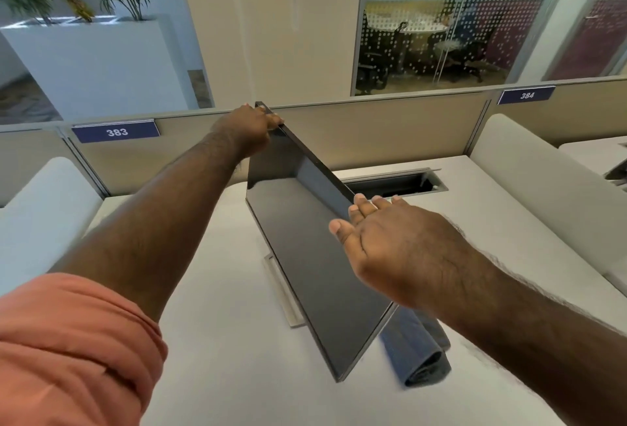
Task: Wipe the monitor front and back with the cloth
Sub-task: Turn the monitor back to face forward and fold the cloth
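We see the flat black monitor with a thin silver edge (305, 256) standing on the pale grey counter (217, 357), turned so its long axis runs from the far left back toward the near right, its dark glossy screen facing left and its pale base (283, 290) showing beneath it. Our left hand (249, 128) reaches out with the arm stretched nearly straight and grips the far top corner, fingers curled over the edge. Our right hand (390, 242) is open, fingers straight and together, their tips at the top edge near the middle; we cannot tell whether they touch it. A rolled blue-grey cloth (419, 354) lies on the counter just behind the monitor's near lower corner. On the beige partition (390, 134) behind, dark blue signs read "383" (116, 132) and "384" (526, 95). A rolled orange sleeve (68, 351) covers our left upper arm.
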A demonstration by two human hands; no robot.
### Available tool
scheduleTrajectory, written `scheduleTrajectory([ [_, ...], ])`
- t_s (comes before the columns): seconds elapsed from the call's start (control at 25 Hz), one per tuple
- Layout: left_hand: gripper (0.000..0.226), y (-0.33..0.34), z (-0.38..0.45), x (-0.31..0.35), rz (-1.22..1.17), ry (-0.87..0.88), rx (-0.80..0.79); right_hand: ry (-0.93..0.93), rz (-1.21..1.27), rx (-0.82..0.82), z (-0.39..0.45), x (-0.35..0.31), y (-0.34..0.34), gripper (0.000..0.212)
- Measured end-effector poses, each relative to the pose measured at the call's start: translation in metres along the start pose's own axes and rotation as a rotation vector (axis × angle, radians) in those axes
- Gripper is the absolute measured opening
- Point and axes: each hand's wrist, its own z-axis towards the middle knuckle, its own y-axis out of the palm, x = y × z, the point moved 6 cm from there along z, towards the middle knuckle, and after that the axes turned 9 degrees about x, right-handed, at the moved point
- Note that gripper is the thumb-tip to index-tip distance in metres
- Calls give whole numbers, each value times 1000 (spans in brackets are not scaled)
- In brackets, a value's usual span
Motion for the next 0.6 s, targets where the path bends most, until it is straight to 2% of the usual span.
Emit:
scheduleTrajectory([
  [0.16,59,-4,-9,-4,39,-40,23,65,-39,95,18,17,-9,77],
  [0.28,54,-4,-17,-9,68,-117,3,133,-59,183,33,27,-16,72],
  [0.44,41,-9,-30,-11,84,-199,28,154,-38,215,55,42,-20,69],
  [0.6,41,-15,-47,-6,88,-296,62,160,-32,252,83,59,-15,69],
])
